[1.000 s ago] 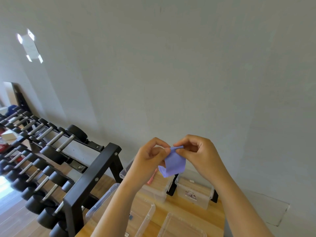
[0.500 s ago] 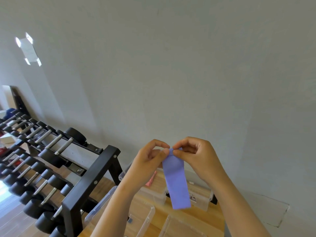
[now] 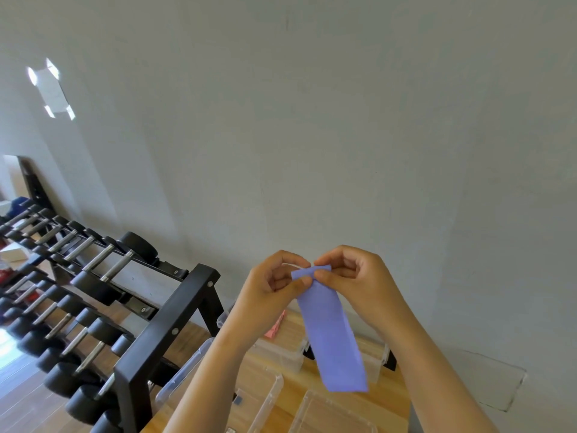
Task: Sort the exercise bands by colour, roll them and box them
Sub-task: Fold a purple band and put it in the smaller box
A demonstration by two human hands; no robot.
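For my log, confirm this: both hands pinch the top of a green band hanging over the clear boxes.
Not green: the head view shows a purple band, its top pinched by left hand and right hand, hanging over the clear boxes.

My left hand (image 3: 271,287) and right hand (image 3: 356,281) are raised in front of me, forearms angling up from below. Each pinches the top edge of the purple band (image 3: 331,335) between thumb and forefinger, the other fingers curled.
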